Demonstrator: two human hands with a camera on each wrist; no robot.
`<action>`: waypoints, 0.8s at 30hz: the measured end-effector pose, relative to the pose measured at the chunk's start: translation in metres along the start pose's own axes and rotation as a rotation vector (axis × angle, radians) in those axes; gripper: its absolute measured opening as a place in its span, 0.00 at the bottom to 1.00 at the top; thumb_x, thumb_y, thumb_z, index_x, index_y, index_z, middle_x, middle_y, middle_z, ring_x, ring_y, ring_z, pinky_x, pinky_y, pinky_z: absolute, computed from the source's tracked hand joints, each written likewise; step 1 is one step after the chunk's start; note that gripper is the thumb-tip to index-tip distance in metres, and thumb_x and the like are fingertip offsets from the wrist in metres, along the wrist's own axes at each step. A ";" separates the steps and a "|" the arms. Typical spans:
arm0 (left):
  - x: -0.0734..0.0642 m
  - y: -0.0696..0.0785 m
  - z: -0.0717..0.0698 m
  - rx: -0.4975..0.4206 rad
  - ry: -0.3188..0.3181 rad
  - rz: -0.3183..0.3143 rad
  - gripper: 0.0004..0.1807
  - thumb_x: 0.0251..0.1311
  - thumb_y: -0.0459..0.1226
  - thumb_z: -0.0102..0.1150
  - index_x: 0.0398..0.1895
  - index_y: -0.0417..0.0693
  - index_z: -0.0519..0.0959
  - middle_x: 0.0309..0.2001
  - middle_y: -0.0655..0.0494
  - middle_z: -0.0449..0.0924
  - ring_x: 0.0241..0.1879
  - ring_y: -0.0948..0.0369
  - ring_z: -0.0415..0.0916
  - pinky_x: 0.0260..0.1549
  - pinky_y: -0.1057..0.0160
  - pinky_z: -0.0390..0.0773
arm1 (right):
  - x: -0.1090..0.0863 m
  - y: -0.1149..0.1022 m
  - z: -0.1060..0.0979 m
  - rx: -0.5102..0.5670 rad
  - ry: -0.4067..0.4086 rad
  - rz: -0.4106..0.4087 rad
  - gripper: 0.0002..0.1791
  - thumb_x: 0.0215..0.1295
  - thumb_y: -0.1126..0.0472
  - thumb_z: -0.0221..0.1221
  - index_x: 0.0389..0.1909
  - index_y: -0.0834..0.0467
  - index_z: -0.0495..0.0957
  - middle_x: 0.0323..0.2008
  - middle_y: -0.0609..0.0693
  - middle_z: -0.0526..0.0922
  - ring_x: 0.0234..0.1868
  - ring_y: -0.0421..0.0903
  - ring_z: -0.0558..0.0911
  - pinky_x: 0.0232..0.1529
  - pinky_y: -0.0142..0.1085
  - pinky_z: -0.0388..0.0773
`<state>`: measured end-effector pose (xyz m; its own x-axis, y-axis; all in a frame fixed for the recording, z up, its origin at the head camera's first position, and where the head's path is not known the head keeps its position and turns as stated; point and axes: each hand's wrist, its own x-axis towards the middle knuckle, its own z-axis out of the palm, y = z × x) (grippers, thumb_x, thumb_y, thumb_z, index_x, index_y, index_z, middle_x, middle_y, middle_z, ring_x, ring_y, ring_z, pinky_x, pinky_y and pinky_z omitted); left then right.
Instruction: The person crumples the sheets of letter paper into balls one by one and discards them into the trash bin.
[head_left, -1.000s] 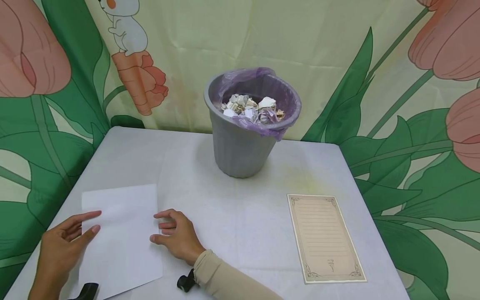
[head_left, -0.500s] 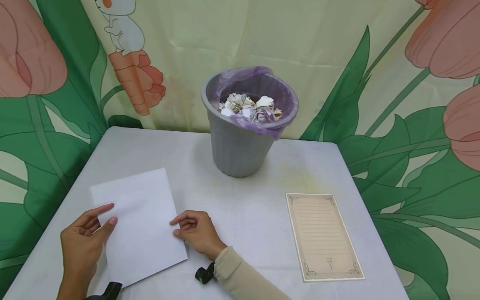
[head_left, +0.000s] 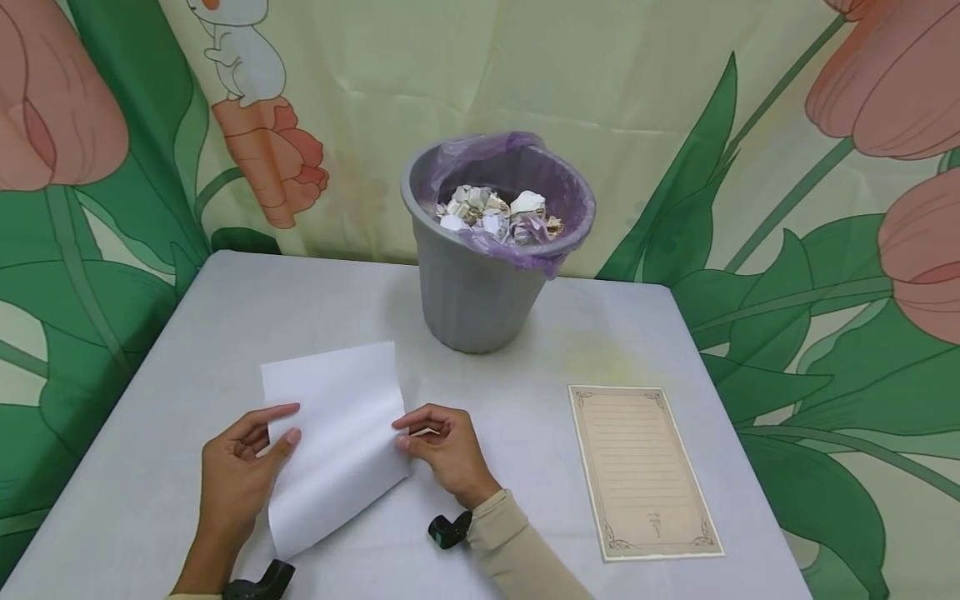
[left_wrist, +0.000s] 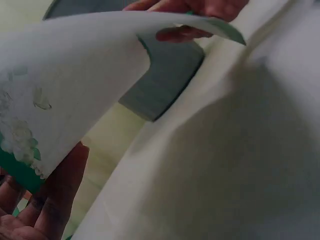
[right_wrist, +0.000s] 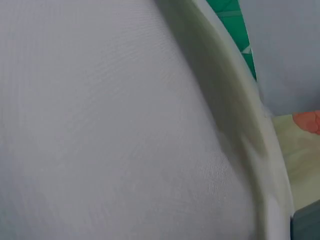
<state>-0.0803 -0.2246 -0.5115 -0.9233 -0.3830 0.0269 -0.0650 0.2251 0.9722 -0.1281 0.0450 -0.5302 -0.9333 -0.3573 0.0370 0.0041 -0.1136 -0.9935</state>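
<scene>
A sheet of paper (head_left: 333, 437), white on the side facing up, is held at a tilt over the left half of the table and bends slightly. My left hand (head_left: 238, 467) pinches its left edge between thumb and fingers. At the opposite edge my right hand (head_left: 446, 446) pinches it too. Seen from beneath in the left wrist view, the paper (left_wrist: 85, 65) carries a pale floral print with green at its edges. A corner of the paper (right_wrist: 285, 50) enters the right wrist view, where no fingers show.
A grey bin (head_left: 480, 304) with a purple liner (head_left: 555, 187) stands at the table's back, holding several crumpled papers (head_left: 476, 204). A lined beige sheet with an ornate border (head_left: 645, 475) lies at the right. Behind the white table (head_left: 495, 383) hangs a printed curtain (head_left: 600, 75).
Both hands have moved to the right, carrying the paper. It has turned and tilted, and now curves between them. The bin and lined sheet stay put.
</scene>
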 end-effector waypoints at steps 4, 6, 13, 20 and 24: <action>-0.004 0.004 0.008 -0.122 -0.072 0.041 0.21 0.61 0.23 0.73 0.59 0.34 0.84 0.52 0.67 0.89 0.49 0.70 0.86 0.47 0.77 0.84 | -0.001 -0.001 -0.005 0.027 0.067 -0.012 0.14 0.62 0.71 0.74 0.48 0.66 0.86 0.44 0.50 0.90 0.43 0.40 0.87 0.45 0.29 0.86; -0.006 0.005 0.011 -0.183 -0.106 0.059 0.20 0.62 0.23 0.72 0.58 0.31 0.83 0.51 0.64 0.90 0.48 0.68 0.86 0.46 0.76 0.84 | -0.002 -0.002 -0.007 0.019 0.094 -0.017 0.14 0.62 0.70 0.74 0.48 0.65 0.87 0.47 0.53 0.91 0.48 0.41 0.87 0.51 0.32 0.86; -0.010 0.008 0.022 -0.254 -0.199 0.092 0.17 0.67 0.25 0.68 0.58 0.29 0.82 0.54 0.59 0.89 0.50 0.65 0.85 0.47 0.74 0.84 | 0.000 -0.004 -0.010 -0.047 0.210 -0.043 0.13 0.62 0.71 0.73 0.47 0.63 0.88 0.59 0.59 0.88 0.73 0.49 0.78 0.72 0.45 0.75; -0.012 0.003 0.028 -0.254 -0.320 0.077 0.15 0.71 0.28 0.66 0.58 0.33 0.82 0.51 0.58 0.89 0.44 0.66 0.84 0.37 0.69 0.86 | 0.000 -0.006 -0.014 0.058 0.192 -0.051 0.15 0.61 0.70 0.74 0.48 0.69 0.85 0.43 0.48 0.91 0.60 0.41 0.84 0.69 0.38 0.78; -0.014 0.005 0.028 -0.288 -0.371 0.058 0.14 0.72 0.26 0.62 0.58 0.31 0.81 0.46 0.55 0.90 0.38 0.66 0.84 0.33 0.66 0.86 | -0.001 -0.007 -0.016 0.111 0.168 -0.058 0.18 0.62 0.69 0.74 0.50 0.73 0.83 0.39 0.43 0.89 0.42 0.38 0.84 0.52 0.33 0.85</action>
<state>-0.0786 -0.1926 -0.5137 -0.9986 -0.0195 0.0495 0.0502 -0.0413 0.9979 -0.1333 0.0613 -0.5253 -0.9799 -0.1883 0.0660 -0.0204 -0.2344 -0.9719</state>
